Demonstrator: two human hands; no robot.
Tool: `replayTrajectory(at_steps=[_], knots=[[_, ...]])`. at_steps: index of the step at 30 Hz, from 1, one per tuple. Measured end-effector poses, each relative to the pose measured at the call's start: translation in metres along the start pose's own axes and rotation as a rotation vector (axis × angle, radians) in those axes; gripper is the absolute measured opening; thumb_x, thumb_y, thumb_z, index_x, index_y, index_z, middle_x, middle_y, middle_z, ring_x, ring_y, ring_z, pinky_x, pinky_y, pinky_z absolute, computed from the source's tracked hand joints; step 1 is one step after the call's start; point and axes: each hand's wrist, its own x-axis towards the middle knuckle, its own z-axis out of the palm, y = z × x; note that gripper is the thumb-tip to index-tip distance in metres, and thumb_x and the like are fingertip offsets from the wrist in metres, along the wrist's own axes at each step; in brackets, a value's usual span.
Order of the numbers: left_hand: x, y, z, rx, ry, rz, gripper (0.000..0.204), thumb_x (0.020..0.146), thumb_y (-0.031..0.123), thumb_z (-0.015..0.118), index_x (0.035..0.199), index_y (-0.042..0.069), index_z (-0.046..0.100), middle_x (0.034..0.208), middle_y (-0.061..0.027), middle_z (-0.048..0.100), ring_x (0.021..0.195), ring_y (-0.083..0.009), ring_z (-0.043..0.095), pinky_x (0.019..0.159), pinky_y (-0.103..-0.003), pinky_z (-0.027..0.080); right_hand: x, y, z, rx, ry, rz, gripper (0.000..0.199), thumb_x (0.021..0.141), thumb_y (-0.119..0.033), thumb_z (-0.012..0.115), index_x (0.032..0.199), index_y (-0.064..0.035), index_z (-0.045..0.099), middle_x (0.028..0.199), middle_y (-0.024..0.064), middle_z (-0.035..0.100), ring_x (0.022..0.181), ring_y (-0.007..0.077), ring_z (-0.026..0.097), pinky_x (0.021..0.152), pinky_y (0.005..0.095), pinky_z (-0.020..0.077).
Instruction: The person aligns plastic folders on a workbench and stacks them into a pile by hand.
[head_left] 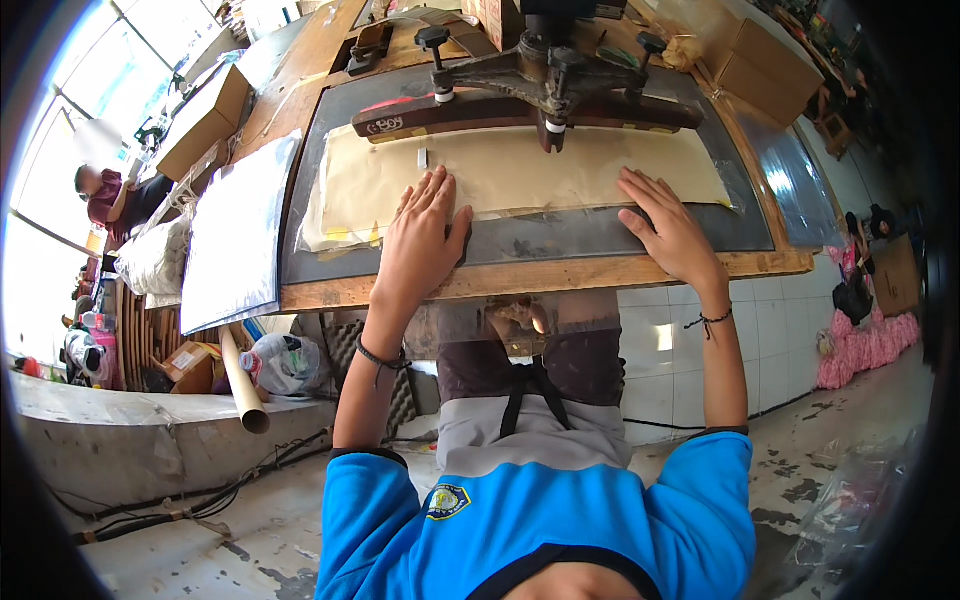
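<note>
A long tan sheet [530,172] lies on the dark flat bed [545,238] of a bench machine, with clear film showing at its ends. My left hand [425,235] rests on the sheet's near edge, fingers stretched forward and close together, holding nothing. Further right, my right hand [665,228] lies flat with its fingertips on the sheet and the thumb apart. A small white piece [423,158] sits on the sheet just beyond my left fingertips. Behind both hands a dark long bar [480,116] hangs from a metal bracket with knobs [550,78], spanning the sheet's far side.
Shiny clear sheets [240,230] are stacked left of the bed, and more clear film [792,185] lies right. Cardboard boxes [765,72] stand at the back right. A wooden edge [560,272] borders the bed. Another person [115,200] sits far left.
</note>
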Motion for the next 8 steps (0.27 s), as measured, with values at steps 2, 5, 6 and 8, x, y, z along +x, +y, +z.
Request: replayTrajectory(at_steps=[2,5,6,8], knots=[[0.0,-0.002,0.002,-0.017,0.009,-0.004,0.048,0.1,0.024,0.057,0.136,-0.006,0.056,0.148,-0.0235,0.05,0.14,-0.0381,0.045,0.12,-0.044,0.032,0.002,0.003,0.002,-0.013,0.015,-0.011,0.062,0.103,-0.05,0.047,0.143,-0.0025,0.052,0.153,0.0152,0.046,0.143,0.0337,0.04,0.123,0.0454,0.0265],[-0.004,-0.002,-0.004,-0.193,0.042,-0.057,0.047,0.098,0.022,0.059,0.137,-0.003,0.056,0.147,-0.0234,0.05,0.141,-0.0372,0.044,0.12,-0.043,0.03,0.0,0.002,0.004,-0.036,0.023,-0.034,0.061,0.103,-0.049,0.048,0.144,-0.0039,0.051,0.154,0.0147,0.046,0.144,0.0324,0.04,0.123,0.0454,0.026],[-0.005,-0.003,-0.007,-0.225,0.009,-0.044,0.047,0.097,0.023,0.06,0.137,-0.002,0.057,0.146,-0.024,0.052,0.14,-0.0371,0.045,0.121,-0.044,0.029,-0.001,0.002,0.004,-0.036,0.02,-0.017,0.06,0.103,-0.048,0.047,0.144,-0.0046,0.051,0.154,0.0148,0.045,0.144,0.0318,0.039,0.123,0.0456,0.0255],[-0.013,-0.006,-0.015,-0.291,-0.06,-0.023,0.049,0.095,0.025,0.063,0.137,0.0,0.058,0.142,-0.0254,0.054,0.137,-0.037,0.048,0.122,-0.046,0.028,-0.007,0.002,0.005,-0.033,0.008,0.019,0.058,0.104,-0.047,0.047,0.145,-0.0061,0.051,0.154,0.0149,0.045,0.145,0.0305,0.038,0.124,0.0462,0.0244]])
